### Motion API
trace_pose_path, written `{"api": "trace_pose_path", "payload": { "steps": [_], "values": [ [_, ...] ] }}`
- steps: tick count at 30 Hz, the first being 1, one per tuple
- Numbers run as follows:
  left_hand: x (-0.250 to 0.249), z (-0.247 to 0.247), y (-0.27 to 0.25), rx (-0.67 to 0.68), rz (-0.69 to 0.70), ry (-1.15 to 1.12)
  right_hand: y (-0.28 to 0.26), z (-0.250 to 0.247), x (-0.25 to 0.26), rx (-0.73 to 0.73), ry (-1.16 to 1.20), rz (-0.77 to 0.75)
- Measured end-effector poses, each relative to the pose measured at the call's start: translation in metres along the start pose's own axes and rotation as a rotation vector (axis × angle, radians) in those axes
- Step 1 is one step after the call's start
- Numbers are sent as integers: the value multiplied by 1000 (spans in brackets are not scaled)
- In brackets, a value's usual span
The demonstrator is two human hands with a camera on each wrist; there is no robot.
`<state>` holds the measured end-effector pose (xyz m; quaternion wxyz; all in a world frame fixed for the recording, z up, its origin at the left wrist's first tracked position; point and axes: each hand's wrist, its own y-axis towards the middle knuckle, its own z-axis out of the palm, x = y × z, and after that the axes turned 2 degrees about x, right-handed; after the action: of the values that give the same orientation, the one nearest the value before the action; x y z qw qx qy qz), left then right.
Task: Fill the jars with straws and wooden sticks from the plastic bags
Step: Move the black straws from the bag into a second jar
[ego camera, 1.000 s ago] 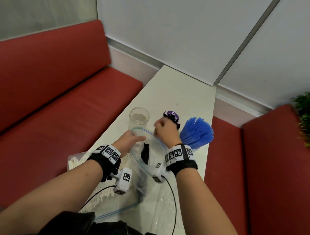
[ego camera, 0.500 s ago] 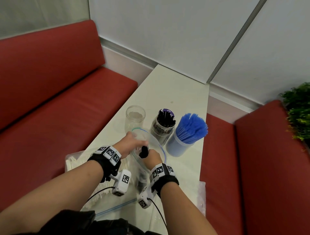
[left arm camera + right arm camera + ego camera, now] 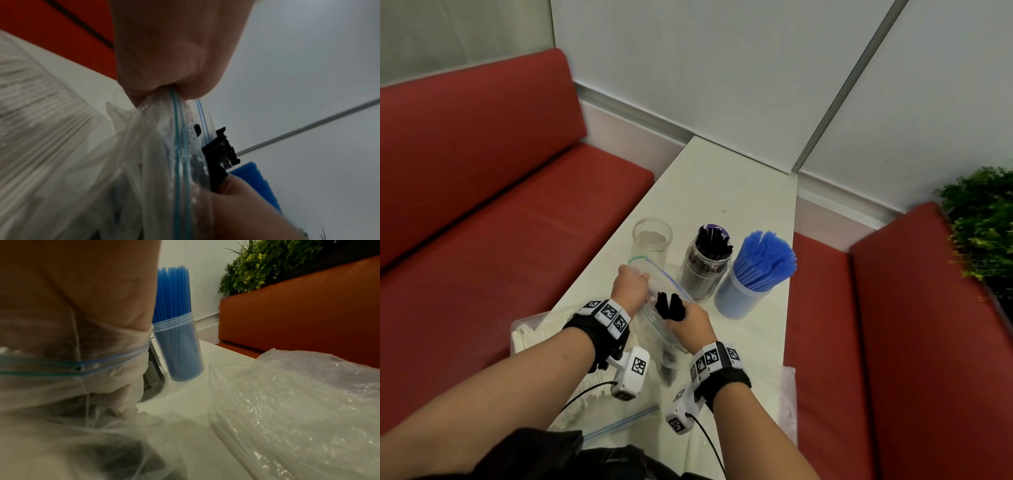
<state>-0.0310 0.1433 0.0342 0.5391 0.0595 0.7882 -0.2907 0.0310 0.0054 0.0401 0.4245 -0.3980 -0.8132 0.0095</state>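
In the head view, at lower centre, your left hand (image 3: 631, 286) pinches the zip bag's (image 3: 654, 329) rim while your right hand (image 3: 690, 323) clenches a bundle of black straws (image 3: 670, 306) at its mouth. Left wrist view: the film is limp and slippery; take the zip strip. Right wrist view: straws are light and stiff, so grip mid-bundle.

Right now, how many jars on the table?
3, in a row beyond the hands: empty clear jar at left, jar of black straws in the middle, jar of blue straws at right. None seems hidden.
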Motion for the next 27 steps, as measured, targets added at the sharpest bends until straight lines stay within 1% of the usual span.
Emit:
{"api": "trace_pose_path", "payload": {
  "steps": [2, 4, 7, 11, 14, 16, 18, 20, 21, 23, 25, 27],
  "values": [
    [2, -1, 2, -4, -3, 89, -1, -4, 0, 41, 6, 3],
    [3, -2, 3, -13, -21, 131, -2, -10, 3, 95, 35, -8],
    [0, -1, 3, 5, -10, 235, 0, -16, 5, 111, 40, -19],
    [-1, 0, 4, 54, -5, 297, 2, -17, 2, 65, 6, -19],
    [-3, 0, 6, 40, -23, 336, 4, -18, 0, -45, 24, -61],
    [-4, 0, 8, 31, -36, 362, 6, -19, 1, -74, 49, -90],
    [-5, 0, 8, 54, -45, 394, 7, -21, 2, -6, 62, -121],
    [-6, 0, 7, 104, -48, 455, 7, -27, 5, 112, 57, -144],
    [-7, 0, 6, 127, -36, 501, 8, -32, 8, 155, 62, -152],
    [-10, 1, 4, 160, 5, 605, 9, -47, 16, 175, 119, -169],
    [-19, 5, 2, 153, 65, 751, 11, -71, 27, 149, 235, -186],
    [-33, 11, 3, 139, 195, 886, 15, -101, 39, 98, 359, -216]
  ]
}}
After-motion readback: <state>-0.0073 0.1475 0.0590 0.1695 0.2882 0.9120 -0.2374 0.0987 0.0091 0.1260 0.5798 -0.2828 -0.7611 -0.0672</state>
